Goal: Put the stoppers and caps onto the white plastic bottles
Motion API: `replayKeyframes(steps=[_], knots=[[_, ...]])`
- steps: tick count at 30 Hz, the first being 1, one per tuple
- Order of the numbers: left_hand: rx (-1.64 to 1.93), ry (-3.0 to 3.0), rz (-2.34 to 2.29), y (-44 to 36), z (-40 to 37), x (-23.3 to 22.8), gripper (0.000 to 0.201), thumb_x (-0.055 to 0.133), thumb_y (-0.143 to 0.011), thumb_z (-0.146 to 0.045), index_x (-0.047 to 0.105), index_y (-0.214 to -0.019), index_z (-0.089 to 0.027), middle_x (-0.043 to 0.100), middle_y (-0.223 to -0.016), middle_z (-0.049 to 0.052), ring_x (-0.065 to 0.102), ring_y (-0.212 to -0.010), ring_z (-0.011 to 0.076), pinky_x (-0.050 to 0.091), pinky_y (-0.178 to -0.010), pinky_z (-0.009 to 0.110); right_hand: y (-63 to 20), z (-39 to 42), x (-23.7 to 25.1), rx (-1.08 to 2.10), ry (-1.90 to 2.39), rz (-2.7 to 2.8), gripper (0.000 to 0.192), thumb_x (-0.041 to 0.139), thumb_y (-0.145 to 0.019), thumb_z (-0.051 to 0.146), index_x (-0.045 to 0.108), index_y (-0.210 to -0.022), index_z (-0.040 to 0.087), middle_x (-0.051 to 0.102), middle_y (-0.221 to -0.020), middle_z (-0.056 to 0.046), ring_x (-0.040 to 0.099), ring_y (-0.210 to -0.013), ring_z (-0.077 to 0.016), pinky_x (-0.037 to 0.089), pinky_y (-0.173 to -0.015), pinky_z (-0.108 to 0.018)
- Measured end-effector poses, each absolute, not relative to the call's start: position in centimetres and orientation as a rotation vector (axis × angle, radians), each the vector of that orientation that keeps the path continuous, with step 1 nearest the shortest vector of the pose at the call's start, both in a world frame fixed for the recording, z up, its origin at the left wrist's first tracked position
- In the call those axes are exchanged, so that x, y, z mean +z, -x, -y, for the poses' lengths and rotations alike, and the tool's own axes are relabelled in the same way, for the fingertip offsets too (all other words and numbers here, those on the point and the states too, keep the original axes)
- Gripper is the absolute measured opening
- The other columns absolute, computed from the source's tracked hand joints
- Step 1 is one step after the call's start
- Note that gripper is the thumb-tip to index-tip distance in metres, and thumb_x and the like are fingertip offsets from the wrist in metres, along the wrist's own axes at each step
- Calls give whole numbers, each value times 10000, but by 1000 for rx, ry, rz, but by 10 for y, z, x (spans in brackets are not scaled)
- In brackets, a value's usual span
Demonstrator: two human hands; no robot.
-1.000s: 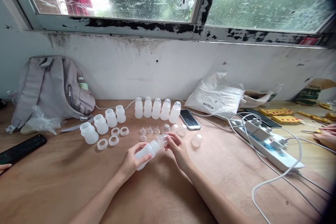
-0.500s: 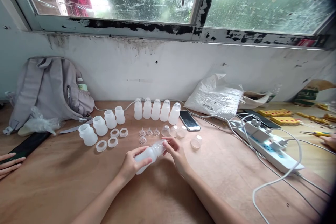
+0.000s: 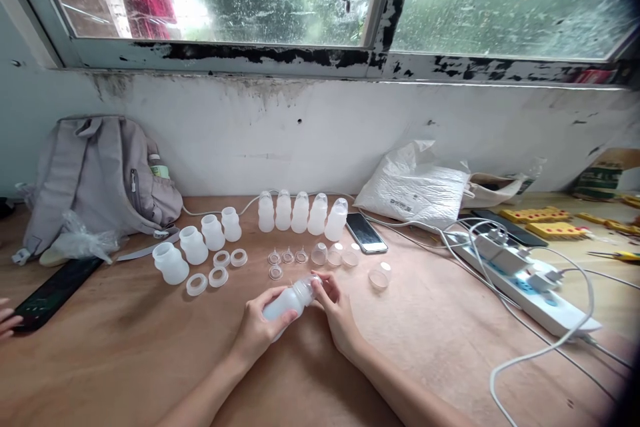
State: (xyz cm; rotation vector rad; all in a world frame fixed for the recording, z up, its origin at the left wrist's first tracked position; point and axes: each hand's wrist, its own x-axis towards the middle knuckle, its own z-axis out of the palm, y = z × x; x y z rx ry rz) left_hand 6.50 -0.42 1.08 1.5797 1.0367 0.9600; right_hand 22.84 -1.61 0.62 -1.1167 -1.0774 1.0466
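A translucent white baby bottle [image 3: 283, 305] lies tilted across my hands, its capped end up and to the right. My left hand [image 3: 259, 320] is wrapped round its body. With thumb and fingers, my right hand [image 3: 334, 300] grips the clear cap [image 3: 309, 285] at the top end. Just beyond stand several clear nipples [image 3: 287, 256] and clear caps [image 3: 335, 254], with one cap [image 3: 379, 276] farther right. Several screw rings [image 3: 219, 277] lie to the left beside open bottle bodies [image 3: 194, 245]. A row of closed bottles [image 3: 301, 213] stands at the back.
A phone [image 3: 367, 233] lies right of the bottle row. White cables and a power strip [image 3: 525, 290] run along the right, near yellow parts [image 3: 557, 231]. A grey backpack [image 3: 100, 173] leans at the left. Another person's hand [image 3: 6, 319] is beside a black phone [image 3: 55, 293].
The bottle and both my hands have shifted slightly right and down, partly with the camera view. The other person's hand at the left has drawn back off the black phone.
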Motion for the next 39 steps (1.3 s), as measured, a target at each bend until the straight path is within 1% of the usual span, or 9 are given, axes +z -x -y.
replayKeyframes(steps=[6, 9, 13, 17, 21, 28, 32, 34, 39], knots=[[946, -1732, -1039, -66, 8, 14, 347, 578, -716, -377, 527, -1006, -193, 638, -928, 44, 591, -841, 198, 461, -710, 264, -229, 15, 10, 986, 1129, 1149, 202, 514, -792, 373, 512, -917, 215, 583, -763, -9, 554, -744, -168, 466, -654, -284], [916, -1867, -1080, -66, 6, 14, 347, 525, -751, -397, 469, -1040, -212, 618, -963, 56, 583, -848, 202, 448, -732, 285, -228, 15, 15, 952, 1117, 1204, 257, 489, -810, 360, 495, -1031, 230, 598, -845, -23, 565, -801, -172, 469, -716, -304], [825, -2039, -1174, -63, 1, 11, 438, 459, -779, -447, 382, -1153, -233, 555, -1091, 87, 525, -975, 243, 393, -844, 364, -224, 18, 19, 911, 1039, 1340, 523, 479, -821, 323, 263, -1296, 286, 567, -1068, -42, 560, -925, -178, 477, -781, -328], [767, -2172, -1096, -59, -3, 8, 446, 379, -824, -446, 337, -1212, -230, 492, -1177, 91, 437, -1083, 244, 302, -933, 418, -228, 20, 19, 722, 1065, 1585, 677, 497, -809, 305, 102, -1359, 301, 439, -1279, -51, 498, -1065, -202, 429, -883, -382], [741, -2190, -1060, -57, -3, 5, 395, 332, -849, -419, 347, -1202, -243, 515, -1120, 80, 437, -1064, 236, 267, -952, 435, -235, 21, 19, 514, 1100, 1787, 631, 474, -819, 292, 153, -1361, 260, 339, -1357, -72, 399, -1175, -242, 363, -945, -427], [776, -2030, -1122, -57, -5, 2, 354, 519, -743, -453, 424, -1008, -238, 579, -971, 36, 518, -954, 226, 344, -904, 422, -237, 19, 11, 385, 1022, 1954, 546, 453, -826, 240, 251, -1333, 241, 421, -1298, -73, 402, -1175, -221, 343, -973, -394], [910, -2001, -1119, -57, -4, 10, 610, 635, -644, -445, 356, -1150, -248, 503, -1156, 75, 462, -1072, 253, 354, -910, 417, -241, 13, 6, 398, 1065, 1859, 487, 424, -842, 270, 289, -1309, 230, 441, -1266, -85, 432, -1137, -218, 377, -933, -389], [1041, -2014, -1085, -58, -3, 20, 672, 635, -654, -421, 306, -1212, -242, 448, -1228, 92, 436, -1112, 245, 353, -920, 397, -244, 10, 5, 402, 1077, 1813, 452, 409, -850, 284, 314, -1288, 226, 466, -1224, -92, 470, -1083, -214, 405, -894, -384], [1212, -2072, -1096, -62, -1, 60, 446, 563, -733, -361, 432, -1142, -238, 551, -1095, 52, 523, -985, 194, 404, -859, 341, -244, 9, 6, 387, 1094, 1769, 395, 400, -851, 294, 365, -1236, 214, 503, -1126, -94, 505, -991, -202, 427, -847, -372]])
